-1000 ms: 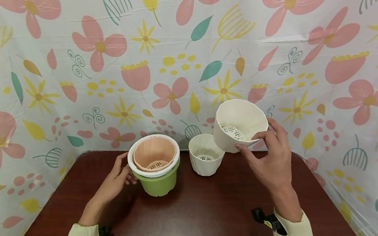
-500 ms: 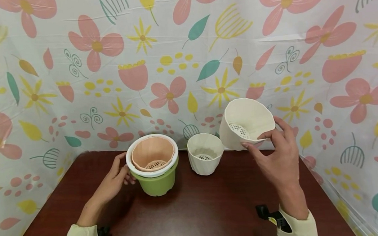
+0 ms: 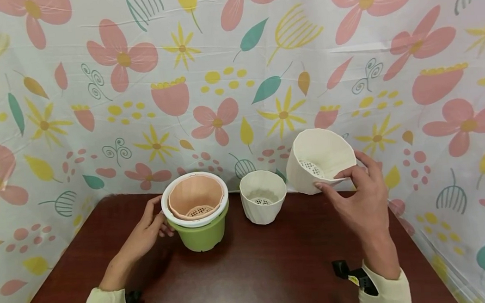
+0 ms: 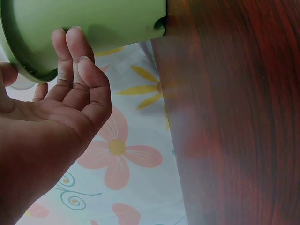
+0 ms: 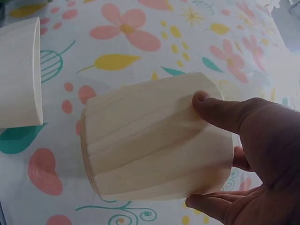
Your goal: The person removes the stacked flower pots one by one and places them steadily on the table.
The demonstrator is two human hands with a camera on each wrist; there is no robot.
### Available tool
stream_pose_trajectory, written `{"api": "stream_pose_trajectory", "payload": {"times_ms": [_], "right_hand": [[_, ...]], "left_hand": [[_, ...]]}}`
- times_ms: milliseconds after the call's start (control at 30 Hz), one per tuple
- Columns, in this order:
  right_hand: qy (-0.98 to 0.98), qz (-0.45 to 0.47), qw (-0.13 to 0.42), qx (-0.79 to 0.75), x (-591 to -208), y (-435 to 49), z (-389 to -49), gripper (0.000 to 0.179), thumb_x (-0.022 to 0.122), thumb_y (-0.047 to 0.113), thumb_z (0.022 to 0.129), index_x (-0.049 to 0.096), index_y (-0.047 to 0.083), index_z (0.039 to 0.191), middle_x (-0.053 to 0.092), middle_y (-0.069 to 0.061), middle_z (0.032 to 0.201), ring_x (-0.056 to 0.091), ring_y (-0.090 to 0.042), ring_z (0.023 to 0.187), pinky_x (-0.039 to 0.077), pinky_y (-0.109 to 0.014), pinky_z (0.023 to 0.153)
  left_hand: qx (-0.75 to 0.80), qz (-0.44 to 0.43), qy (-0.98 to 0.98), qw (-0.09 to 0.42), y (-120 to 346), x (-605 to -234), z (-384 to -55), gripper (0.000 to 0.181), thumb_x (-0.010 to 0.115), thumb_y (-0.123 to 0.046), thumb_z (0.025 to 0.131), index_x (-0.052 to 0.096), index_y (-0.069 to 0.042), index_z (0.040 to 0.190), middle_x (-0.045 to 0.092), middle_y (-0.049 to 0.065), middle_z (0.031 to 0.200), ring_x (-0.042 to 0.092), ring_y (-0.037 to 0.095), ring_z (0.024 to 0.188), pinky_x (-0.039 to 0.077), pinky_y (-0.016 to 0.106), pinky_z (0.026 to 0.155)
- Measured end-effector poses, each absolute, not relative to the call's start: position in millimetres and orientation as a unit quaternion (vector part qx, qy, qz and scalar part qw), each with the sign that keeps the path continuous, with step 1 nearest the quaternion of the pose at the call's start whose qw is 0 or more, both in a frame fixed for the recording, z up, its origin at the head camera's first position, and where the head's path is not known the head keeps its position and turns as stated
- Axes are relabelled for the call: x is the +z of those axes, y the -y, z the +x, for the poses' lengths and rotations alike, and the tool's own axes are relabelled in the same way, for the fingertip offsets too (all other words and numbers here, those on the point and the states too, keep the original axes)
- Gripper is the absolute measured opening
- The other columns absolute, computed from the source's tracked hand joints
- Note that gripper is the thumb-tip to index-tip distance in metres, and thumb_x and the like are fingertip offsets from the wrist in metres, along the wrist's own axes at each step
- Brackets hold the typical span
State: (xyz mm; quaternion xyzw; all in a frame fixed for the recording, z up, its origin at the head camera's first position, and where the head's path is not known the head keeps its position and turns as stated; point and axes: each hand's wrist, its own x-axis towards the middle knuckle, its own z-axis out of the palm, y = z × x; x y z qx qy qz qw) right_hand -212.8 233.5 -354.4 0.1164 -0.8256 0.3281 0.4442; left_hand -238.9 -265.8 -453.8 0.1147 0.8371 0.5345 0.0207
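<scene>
A cream plastic flowerpot (image 3: 322,160), tilted with its mouth toward me and its holed base showing, is held off the table by my right hand (image 3: 360,200). The thumb lies on the outer wall and fingers go over the rim. In the right wrist view the pot's ribbed side (image 5: 150,145) shows under the thumb. My left hand (image 3: 147,227) grips the rim of a nested stack: a peach flowerpot (image 3: 197,196) inside a white flowerpot (image 3: 198,223), set in a green flowerpot (image 3: 202,237). The left wrist view shows several fingers (image 4: 72,61) near the green wall.
Between the stack and my right hand, a smaller cream flowerpot (image 3: 264,205) with a holed base stands upright on the dark wood table (image 3: 250,271). A white floral sheet (image 3: 221,78) hangs behind and at both sides of the table.
My right hand has carried the tilted cream flowerpot to the right, away from the smaller pot. The left hand and the stack keep their places, with a slight shift of the head view.
</scene>
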Motion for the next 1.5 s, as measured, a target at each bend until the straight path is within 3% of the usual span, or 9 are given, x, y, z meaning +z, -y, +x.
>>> {"api": "stream_pose_trajectory", "payload": {"times_ms": [200, 400, 600, 800, 1000, 1100, 1200, 1500], "right_hand": [[0.832, 0.105, 0.431, 0.333, -355.4, -236.7, -212.5, 0.04, 0.102, 0.01, 0.068, 0.067, 0.001, 0.084, 0.057, -0.028, 0.144, 0.05, -0.042, 0.14, 0.039, -0.061, 0.11], [0.844, 0.092, 0.417, 0.325, -356.5, -238.7, -212.7, 0.04, 0.103, 0.012, 0.067, 0.067, 0.003, 0.083, 0.057, -0.025, 0.144, 0.051, -0.041, 0.138, 0.043, -0.053, 0.091], [0.847, 0.091, 0.409, 0.327, -358.1, -241.9, -213.8, 0.04, 0.103, 0.011, 0.067, 0.068, 0.002, 0.083, 0.056, -0.028, 0.143, 0.05, -0.043, 0.138, 0.044, -0.061, 0.094], [0.854, 0.08, 0.404, 0.317, -359.9, -244.5, -215.3, 0.039, 0.103, 0.012, 0.067, 0.069, 0.002, 0.084, 0.056, -0.026, 0.145, 0.052, -0.043, 0.135, 0.042, -0.038, 0.085], [0.86, 0.074, 0.394, 0.317, -360.8, -246.9, -216.5, 0.04, 0.104, 0.015, 0.066, 0.07, 0.002, 0.083, 0.056, -0.027, 0.144, 0.052, -0.044, 0.135, 0.047, -0.045, 0.086], [0.86, 0.072, 0.39, 0.32, -362.6, -248.5, -216.7, 0.04, 0.104, 0.016, 0.065, 0.071, 0.002, 0.082, 0.057, -0.027, 0.143, 0.053, -0.043, 0.135, 0.045, -0.028, 0.088], [0.864, 0.069, 0.385, 0.318, -363.6, -250.4, -216.8, 0.04, 0.104, 0.017, 0.066, 0.071, 0.003, 0.083, 0.057, -0.026, 0.143, 0.054, -0.042, 0.134, 0.035, -0.01, 0.084], [0.874, 0.063, 0.371, 0.308, -365.7, -254.5, -217.1, 0.038, 0.103, 0.016, 0.067, 0.07, 0.002, 0.082, 0.057, -0.026, 0.14, 0.059, -0.042, 0.122, 0.039, -0.009, 0.079]], "left_hand": [[0.533, 0.115, -0.838, 0.023, 266.8, -454.1, -239.3, 0.048, 0.037, -0.03, 0.118, 0.021, -0.025, 0.163, 0.066, 0.018, 0.104, 0.069, 0.031, 0.091, 0.054, 0.036, 0.081], [0.533, 0.115, -0.838, 0.021, 266.1, -453.2, -238.7, 0.048, 0.037, -0.03, 0.118, 0.021, -0.025, 0.162, 0.065, 0.019, 0.103, 0.069, 0.032, 0.09, 0.054, 0.036, 0.08], [0.537, 0.119, -0.835, 0.025, 265.5, -455.1, -238.5, 0.047, 0.037, -0.031, 0.118, 0.021, -0.025, 0.162, 0.065, 0.018, 0.104, 0.069, 0.031, 0.091, 0.054, 0.036, 0.081], [0.542, 0.12, -0.831, 0.023, 265.1, -455.1, -238.5, 0.047, 0.037, -0.031, 0.118, 0.022, -0.024, 0.162, 0.064, 0.018, 0.105, 0.069, 0.031, 0.091, 0.054, 0.036, 0.081], [0.536, 0.12, -0.835, 0.021, 265.5, -452.9, -238.6, 0.047, 0.037, -0.029, 0.118, 0.022, -0.023, 0.162, 0.066, 0.017, 0.102, 0.069, 0.03, 0.09, 0.054, 0.036, 0.081], [0.531, 0.123, -0.838, 0.022, 266.5, -453.5, -238.9, 0.047, 0.037, -0.03, 0.118, 0.021, -0.023, 0.162, 0.065, 0.017, 0.102, 0.069, 0.03, 0.09, 0.054, 0.037, 0.081], [0.53, 0.123, -0.839, 0.022, 267.4, -454.6, -239.8, 0.046, 0.037, -0.032, 0.118, 0.022, -0.024, 0.161, 0.065, 0.017, 0.104, 0.069, 0.03, 0.091, 0.055, 0.038, 0.082], [0.534, 0.125, -0.836, 0.02, 267.1, -455.2, -239.1, 0.047, 0.038, -0.03, 0.118, 0.023, -0.023, 0.162, 0.065, 0.018, 0.103, 0.069, 0.03, 0.09, 0.054, 0.037, 0.081]]}}
